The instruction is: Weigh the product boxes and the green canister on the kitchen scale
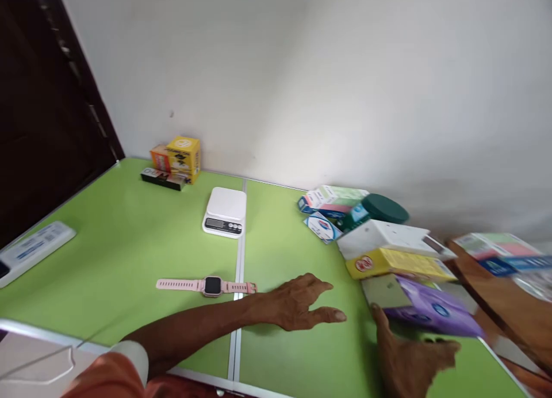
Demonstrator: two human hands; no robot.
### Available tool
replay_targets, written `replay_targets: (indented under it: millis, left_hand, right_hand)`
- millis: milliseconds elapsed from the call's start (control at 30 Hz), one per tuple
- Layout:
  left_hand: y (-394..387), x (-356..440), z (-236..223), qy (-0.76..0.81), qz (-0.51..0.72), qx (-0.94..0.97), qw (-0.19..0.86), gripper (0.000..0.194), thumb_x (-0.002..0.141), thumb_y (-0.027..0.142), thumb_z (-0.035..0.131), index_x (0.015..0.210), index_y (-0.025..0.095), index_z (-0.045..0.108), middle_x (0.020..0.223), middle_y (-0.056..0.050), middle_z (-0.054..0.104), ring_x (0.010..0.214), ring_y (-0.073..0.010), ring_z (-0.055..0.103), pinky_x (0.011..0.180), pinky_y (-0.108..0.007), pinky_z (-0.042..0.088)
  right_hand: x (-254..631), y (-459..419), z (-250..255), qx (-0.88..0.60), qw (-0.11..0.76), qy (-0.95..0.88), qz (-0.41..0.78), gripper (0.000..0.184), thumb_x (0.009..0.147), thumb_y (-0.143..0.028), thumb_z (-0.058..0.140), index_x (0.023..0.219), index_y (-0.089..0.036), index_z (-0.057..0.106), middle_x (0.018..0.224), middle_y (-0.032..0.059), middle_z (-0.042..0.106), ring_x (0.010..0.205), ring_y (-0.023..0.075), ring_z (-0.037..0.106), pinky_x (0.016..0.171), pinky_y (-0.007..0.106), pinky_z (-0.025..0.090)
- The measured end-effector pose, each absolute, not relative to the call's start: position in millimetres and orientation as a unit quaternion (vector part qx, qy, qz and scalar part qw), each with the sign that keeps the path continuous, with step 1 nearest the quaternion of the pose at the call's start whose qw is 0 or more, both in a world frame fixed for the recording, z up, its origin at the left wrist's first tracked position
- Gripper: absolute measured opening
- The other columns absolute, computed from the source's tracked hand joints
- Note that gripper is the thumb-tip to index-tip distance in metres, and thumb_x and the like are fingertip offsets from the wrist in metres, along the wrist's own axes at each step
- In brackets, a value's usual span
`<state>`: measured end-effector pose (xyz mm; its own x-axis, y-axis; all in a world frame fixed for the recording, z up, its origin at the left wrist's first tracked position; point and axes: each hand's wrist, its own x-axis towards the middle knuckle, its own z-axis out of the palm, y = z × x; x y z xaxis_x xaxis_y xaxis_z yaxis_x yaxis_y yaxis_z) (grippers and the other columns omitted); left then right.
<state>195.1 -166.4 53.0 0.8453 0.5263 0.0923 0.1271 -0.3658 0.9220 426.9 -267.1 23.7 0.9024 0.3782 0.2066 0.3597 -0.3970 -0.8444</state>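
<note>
Orange cloth sleeve [106, 378], 7 o'clock of view centre. One smooth green surface [280, 237], two-panelled, silvery seam [234, 329]. One glossy purple pack [435, 310], wedge-like, 4 o'clock, beside one yellow carton [394, 264]. Two hands: right hand [409, 355], 5 o'clock, blurred, fingers parted, looks released; one tip at the pack, contact unclear. Left hand [299, 306], between 5 and 6, released, fingers spread over the surface. Three cardboard boxes [184, 156] clustered just past 9. One white plastic scale [225, 211], flat square top, between 8 and 9. One pink watch [212, 286], 7 o'clock, square face, perforated strap.

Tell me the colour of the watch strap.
The watch strap is pale pink, seen best in the head view.
</note>
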Motion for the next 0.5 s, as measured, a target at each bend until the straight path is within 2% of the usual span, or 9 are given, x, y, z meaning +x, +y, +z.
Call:
replay_targets:
  millis: [33,67,133,167,233,267,400,500]
  left_hand:
    - [-161,186,56,0.219,0.208,0.799,0.52,0.086,0.102,0.079,0.054,0.164,0.019,0.052,0.153,-0.021,0.062,0.149,-0.0368,0.059,0.129,-0.055,0.045]
    - [-155,176,59,0.239,0.224,0.792,0.514,0.085,0.103,0.078,0.053,0.163,0.019,0.053,0.153,-0.021,0.062,0.148,-0.0373,0.06,0.128,-0.056,0.046]
    - [-142,152,71,0.285,0.252,0.777,0.501,0.081,0.105,0.076,0.049,0.161,0.019,0.055,0.154,-0.021,0.061,0.143,-0.0376,0.063,0.125,-0.058,0.05]
    - [-135,140,77,0.305,0.268,0.769,0.495,0.079,0.106,0.075,0.047,0.16,0.018,0.056,0.154,-0.021,0.061,0.14,-0.0371,0.065,0.122,-0.058,0.052]
    - [-120,114,91,0.332,0.306,0.754,0.478,0.076,0.107,0.073,0.046,0.158,0.018,0.058,0.153,-0.021,0.062,0.133,-0.0348,0.069,0.116,-0.056,0.057]
    - [-110,101,98,0.343,0.329,0.746,0.466,0.073,0.108,0.072,0.045,0.156,0.019,0.059,0.152,-0.021,0.063,0.13,-0.0335,0.07,0.113,-0.055,0.059]
    - [-61,37,106,0.418,0.46,0.687,0.376,0.065,0.107,0.067,0.05,0.149,0.019,0.062,0.152,-0.019,0.063,0.129,-0.0311,0.069,0.106,-0.049,0.061]
    - [-17,-26,95,0.54,0.543,0.588,0.261,0.057,0.105,0.052,0.06,0.148,0.013,0.059,0.152,-0.023,0.061,0.135,-0.0334,0.065,0.112,-0.05,0.057]
  right_hand:
    - [409,-270,22,-0.839,0.502,-0.21,0.013,0.138,0.06,-0.086,0.082,0.172,-0.024,0.031,0.17,0.0331,0.03,0.166,0.0585,0.017,0.131,0.086,0.017]
    - [388,-273,21,-0.83,0.51,-0.225,0.008,0.127,0.066,-0.089,0.077,0.17,-0.029,0.035,0.17,0.0293,0.031,0.166,0.056,0.019,0.132,0.086,0.019]
    - [345,-270,22,-0.797,0.54,-0.27,0.014,0.1,0.08,-0.086,0.07,0.164,-0.038,0.044,0.168,0.0215,0.038,0.16,0.0496,0.037,0.132,0.079,0.033]
    - [324,-264,24,-0.779,0.551,-0.296,0.042,0.09,0.082,-0.082,0.072,0.158,-0.038,0.05,0.162,0.0199,0.046,0.153,0.0489,0.047,0.128,0.079,0.04]
    - [288,-240,33,-0.723,0.55,-0.395,0.138,0.072,0.086,-0.074,0.074,0.143,-0.031,0.061,0.148,0.0177,0.061,0.139,0.0455,0.063,0.119,0.077,0.05]
    - [273,-224,40,-0.69,0.547,-0.442,0.173,0.065,0.089,-0.07,0.073,0.138,-0.028,0.064,0.145,0.0169,0.065,0.136,0.0425,0.066,0.118,0.074,0.053]
    - [217,-153,68,-0.555,0.524,-0.598,0.245,0.045,0.1,-0.054,0.069,0.133,-0.024,0.068,0.138,0.0139,0.072,0.13,0.0316,0.07,0.116,0.058,0.058]
    - [168,-111,76,-0.478,0.48,-0.675,0.292,0.038,0.103,-0.048,0.065,0.133,-0.025,0.069,0.136,0.0124,0.073,0.123,0.0288,0.073,0.11,0.052,0.061]
